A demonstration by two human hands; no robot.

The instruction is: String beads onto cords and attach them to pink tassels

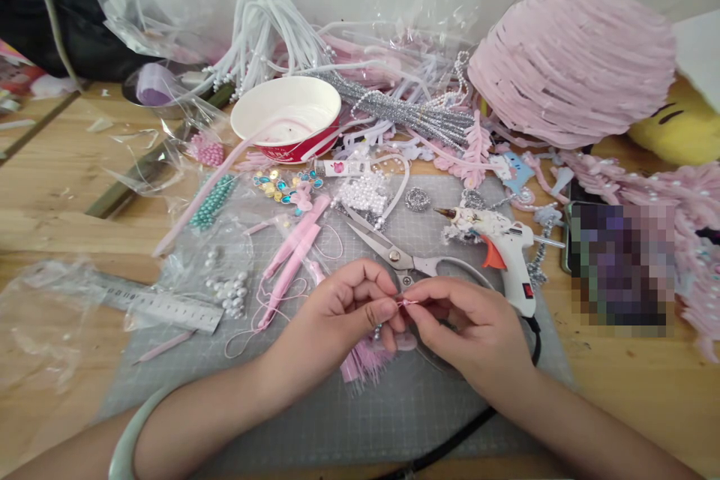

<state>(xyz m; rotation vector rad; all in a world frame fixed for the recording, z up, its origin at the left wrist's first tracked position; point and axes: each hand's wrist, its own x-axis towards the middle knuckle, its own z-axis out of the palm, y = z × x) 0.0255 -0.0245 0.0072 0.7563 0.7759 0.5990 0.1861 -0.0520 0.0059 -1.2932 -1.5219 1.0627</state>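
Observation:
My left hand (360, 304) is closed in a pinch on a thin pink cord (406, 303). Facing it, my right hand (466, 319) pinches the same cord between thumb and forefinger, and a tiny light bead or knot shows between the fingertips. Below my left hand hangs or lies a pink tassel (365, 365); its upper end is hidden by the fingers. Behind both hands, large scissors (397, 259) lie with parted blades, their handles partly covered by my right hand. Pink tassels (292, 270) with loose cord lie left of my left hand.
A white glue gun (514, 259) rests at right, its black cable (455, 439) crossing the grey cutting mat (270, 420). Beyond are white beads (363, 191), a red-and-white bowl (307, 150) and pipe cleaners (405, 109). A steel ruler (185, 307) lies left, a phone (568, 240) right.

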